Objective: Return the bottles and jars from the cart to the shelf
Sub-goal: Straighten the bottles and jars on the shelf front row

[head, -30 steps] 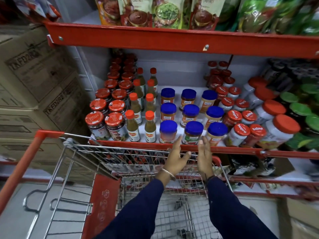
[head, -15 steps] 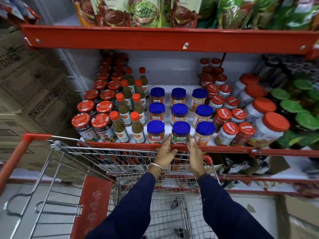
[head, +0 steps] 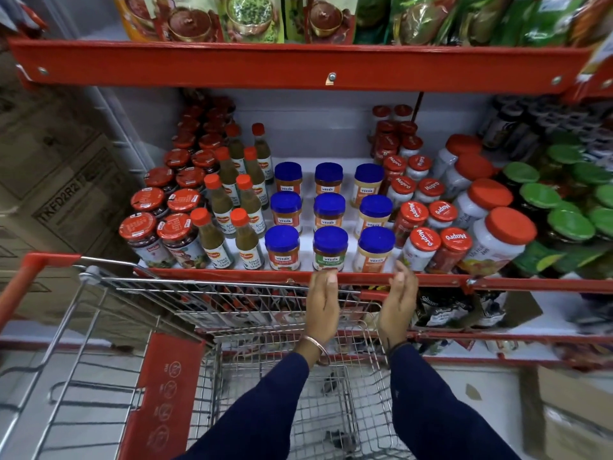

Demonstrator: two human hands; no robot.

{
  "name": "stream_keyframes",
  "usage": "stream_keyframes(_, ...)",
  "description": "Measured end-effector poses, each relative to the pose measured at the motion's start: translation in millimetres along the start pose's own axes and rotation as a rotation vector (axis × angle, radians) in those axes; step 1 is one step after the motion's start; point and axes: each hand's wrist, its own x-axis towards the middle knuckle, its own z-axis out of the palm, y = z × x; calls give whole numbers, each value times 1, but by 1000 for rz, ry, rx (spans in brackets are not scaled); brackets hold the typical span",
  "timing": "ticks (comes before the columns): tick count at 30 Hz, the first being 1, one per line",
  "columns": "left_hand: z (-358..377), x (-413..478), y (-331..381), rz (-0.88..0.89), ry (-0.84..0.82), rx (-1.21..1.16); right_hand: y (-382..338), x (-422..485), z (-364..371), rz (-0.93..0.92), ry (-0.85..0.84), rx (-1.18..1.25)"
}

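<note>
Blue-lidded jars stand upright in rows.

Far left of the fingers stand stacked cardboard boxes, above them hang printed food pouches and green packets, while another cardboard box sits low to their right

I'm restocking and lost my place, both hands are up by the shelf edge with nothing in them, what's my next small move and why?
Probably draw both hands back and down into the cart to look for another jar. The left hand and right hand are empty at the shelf's red front rail, and the blue-lidded jars already stand in full rows.
</note>
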Motion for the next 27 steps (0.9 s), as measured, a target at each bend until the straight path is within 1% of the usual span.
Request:
stream_keyframes(2, 11, 4, 3, -51, -159, -18, -8, 10, -10, 54, -70, -3)
stream_keyframes(3, 17, 8, 5, -91, -223, -26, -14, 14, -14, 34, -131, 14)
stream_keyframes(5, 28, 15, 11, -168, -297, -84, -30, 19, -18, 25, -272, 75)
stream_keyframes(6, 33, 19, 14, -199, -316, -142, -15, 26, -13, 24, -316, 83)
stream_keyframes(7, 36, 22, 17, -223, -332, -197, 31, 43, -6, 107, -406, 44)
stream_keyframes(8, 39, 26, 19, -238, -340, -230, 106, 67, -11, 136, -519, 75)
stream_keyframes(9, 42, 28, 20, -248, -342, -245, 160, 91, -15, 216, -492, 70)
stream_keyframes(10, 44, 31, 19, -263, -339, -255, 193, 105, -13, 289, -447, 80)
stream_keyframes(11, 45, 32, 16, -283, -337, -259, 199, 106, -16, 300, -436, 129)
stream_keyframes(12, 46, 33, 13, -300, -339, -264, 169, 96, -19, 245, -431, 124)
stream_keyframes(13, 46, 34, 10, -313, -343, -260, 110, 75, -20, 210, -468, 114)
stream_keyframes(14, 46, 34, 7, -314, -347, -250, 29, 55, -21, 196, -457, 114)
stream_keyframes(15, 46, 34, 6, -313, -349, -232, -18, 40, -27, 181, -434, 96)
stream_keyframes(16, 47, 35, 4, -305, -353, -223, -21, 38, -28, 197, -461, 92)
stream_keyframes(17, 47, 35, 4, -296, -356, -215, -20, 40, -24, 191, -443, 126)
stream_keyframes(18, 47, 36, 3, -284, -362, -210, -24, 40, -27, 166, -484, 118)
stream_keyframes(19, 48, 36, 1, -283, -365, -203, -23, 41, -23, 192, -451, 53)
stream_keyframes(20, 48, 36, -1, -282, -370, -200, -17, 43, -21, 213, -416, 40)
stream_keyframes(22, 48, 36, -2, -289, -376, -186, -13, 44, -23, 176, -400, 9)
stream_keyframes(25, 45, 36, 3, -291, -395, -135, -10, 45, -23, 185, -420, 12)
stream_keyframes(27, 43, 33, 10, -288, -380, -107, -16, 44, -25, 194, -455, -3)
